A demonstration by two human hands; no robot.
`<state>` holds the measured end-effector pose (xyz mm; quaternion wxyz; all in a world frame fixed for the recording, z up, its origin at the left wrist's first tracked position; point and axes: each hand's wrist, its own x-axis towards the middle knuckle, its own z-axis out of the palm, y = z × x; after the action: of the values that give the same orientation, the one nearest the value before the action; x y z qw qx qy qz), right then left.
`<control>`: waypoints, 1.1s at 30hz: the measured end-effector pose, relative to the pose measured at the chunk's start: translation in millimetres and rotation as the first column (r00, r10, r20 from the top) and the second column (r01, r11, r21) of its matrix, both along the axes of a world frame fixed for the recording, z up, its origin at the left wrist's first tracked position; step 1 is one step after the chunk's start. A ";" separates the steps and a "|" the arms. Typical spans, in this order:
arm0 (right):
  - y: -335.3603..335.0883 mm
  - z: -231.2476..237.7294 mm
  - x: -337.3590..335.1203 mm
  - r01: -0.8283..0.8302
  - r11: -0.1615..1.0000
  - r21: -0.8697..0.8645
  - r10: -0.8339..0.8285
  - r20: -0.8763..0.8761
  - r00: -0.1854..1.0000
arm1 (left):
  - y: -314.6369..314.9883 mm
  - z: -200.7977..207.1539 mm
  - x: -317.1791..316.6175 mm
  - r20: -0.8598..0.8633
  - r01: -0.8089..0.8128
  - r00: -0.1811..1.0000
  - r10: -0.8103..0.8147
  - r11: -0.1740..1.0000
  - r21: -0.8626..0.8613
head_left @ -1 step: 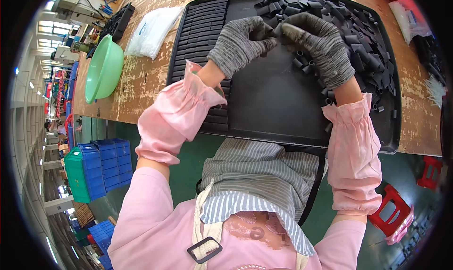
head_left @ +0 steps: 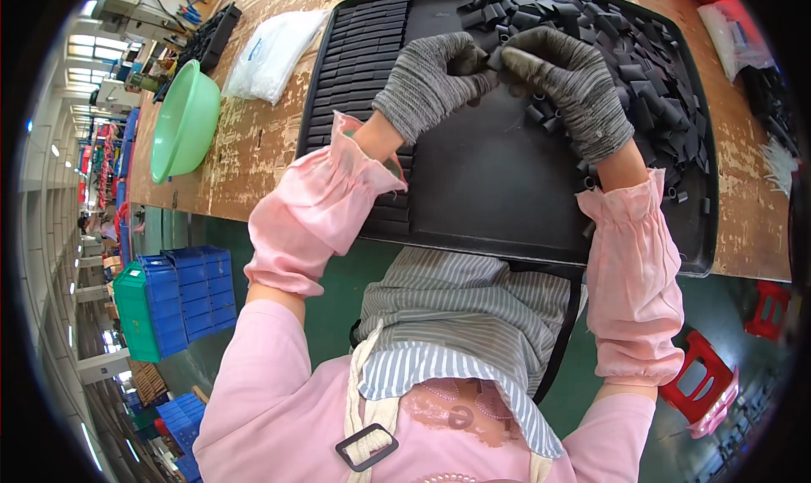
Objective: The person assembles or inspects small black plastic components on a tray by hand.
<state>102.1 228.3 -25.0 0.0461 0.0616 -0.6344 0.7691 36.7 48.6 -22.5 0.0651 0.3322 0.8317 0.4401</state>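
My left hand and my right hand, both in grey knitted gloves, meet fingertip to fingertip over a large black tray. Between the pinched fingertips is a short black tube, largely covered by the gloves. Loose black tubes lie heaped along the tray's far and right parts, a few of them under my right hand. Down the tray's left side, similar black pieces lie end to end in tight rows, partly behind my left wrist.
The tray rests on a worn wooden table. Left of it are a white plastic bag and a green basin. A clear bag lies to the right. Blue crates and a red stool stand on the floor.
My fingertips have drawn slightly closer together around the small black tube. Both forearms stay nearly in place.
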 end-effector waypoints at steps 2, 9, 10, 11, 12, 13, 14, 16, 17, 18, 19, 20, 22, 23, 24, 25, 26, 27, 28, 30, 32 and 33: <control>-3.2 0.4 0.8 -0.007 1.000 0.029 0.006 0.027 1.000 | -5.0 -2.4 2.1 0.035 0.001 0.999 -0.001 1.000 0.016; -3.8 4.3 4.7 0.060 0.998 0.035 -0.064 0.133 0.989 | -12.3 -3.3 5.0 0.150 0.023 0.987 -0.048 0.986 0.167; -4.7 4.8 5.5 0.067 0.998 0.007 -0.067 0.152 0.986 | -12.4 -0.8 6.2 0.254 -0.017 0.966 -0.041 0.975 0.220; -5.6 4.7 5.6 0.075 0.997 -0.022 -0.070 0.171 0.983 | -13.2 -0.5 6.0 0.259 -0.023 0.965 -0.037 0.975 0.223; -6.6 3.4 5.1 0.071 0.997 -0.019 -0.067 0.175 0.982 | -14.0 -0.5 5.7 0.277 -0.013 0.959 -0.055 0.971 0.237; -6.7 1.5 4.8 0.063 0.998 -0.001 -0.062 0.168 0.984 | -13.6 -1.5 5.4 0.294 -0.001 0.953 -0.076 0.967 0.253; -6.4 0.1 4.6 0.056 0.998 0.015 -0.058 0.160 0.985 | -13.1 -2.6 5.7 0.298 -0.003 0.951 -0.077 0.966 0.257; -5.0 -0.9 3.2 0.065 0.993 0.098 -0.078 0.128 0.989 | -13.4 -3.4 6.9 0.243 0.050 0.964 -0.111 0.968 0.247; -5.0 -0.7 2.3 0.077 0.982 0.174 -0.094 0.090 0.991 | -14.2 -3.6 7.8 0.242 0.044 0.964 -0.106 0.968 0.248; -5.5 -1.1 1.9 0.072 0.982 0.175 -0.088 0.090 0.992 | -15.0 -4.0 8.7 0.176 0.051 0.981 -0.088 0.978 0.202; -6.0 -2.4 1.9 0.117 0.946 0.303 -0.135 0.040 0.990 | -15.1 -4.5 9.0 0.107 0.059 0.991 -0.076 0.986 0.155; -6.6 -3.7 1.8 0.165 0.891 0.423 -0.174 -0.017 0.985 | -14.9 -4.7 8.4 0.106 0.057 0.992 -0.074 0.986 0.156; -7.8 -6.2 0.8 0.120 0.921 0.371 -0.138 0.021 0.990 | -14.8 -5.7 6.1 0.176 0.058 0.980 -0.091 0.981 0.186; -8.7 -7.8 0.0 0.077 0.946 0.315 -0.100 0.057 0.993 | -15.6 -7.0 5.6 0.175 0.055 0.981 -0.089 0.981 0.186; -10.5 -9.5 -0.6 0.074 0.946 0.315 -0.097 0.056 0.994 | -16.7 -8.8 5.2 0.163 0.047 0.983 -0.079 0.981 0.189; -12.0 -10.4 -0.1 0.097 0.917 0.386 -0.109 0.010 0.994 | -16.4 -8.6 5.3 0.151 0.042 0.986 -0.072 0.980 0.194; -13.0 -10.7 -0.1 0.121 0.883 0.454 -0.117 -0.037 0.992 | -15.3 -7.2 6.1 0.150 0.042 0.986 -0.072 0.980 0.195; -13.0 -10.3 -0.5 0.121 0.882 0.455 -0.116 -0.039 0.993 | -13.6 -4.4 7.8 0.125 0.029 0.991 -0.047 0.989 0.142; -13.3 -10.3 -0.9 0.103 0.883 0.459 -0.104 -0.023 0.994 | -13.7 -2.7 9.2 0.100 0.012 0.995 -0.020 0.996 0.087; -14.9 -8.9 -1.9 0.082 0.882 0.464 -0.087 -0.010 0.996 | -16.6 -3.5 7.7 0.051 0.031 0.998 -0.036 0.995 0.091; -12.2 -5.8 0.2 0.077 0.895 0.439 -0.098 0.025 0.995 | -17.2 -0.2 0.6 0.005 0.061 0.998 -0.062 0.993 0.104; -10.8 -6.5 -2.5 0.078 0.892 0.444 -0.099 0.024 0.995 | -22.6 7.1 -9.7 -0.075 0.068 0.995 -0.064 0.996 0.056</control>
<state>99.7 217.5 -31.5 0.0514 0.0238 -0.7957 0.6030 27.0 26.0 -15.4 0.0393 0.3771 0.8090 0.4493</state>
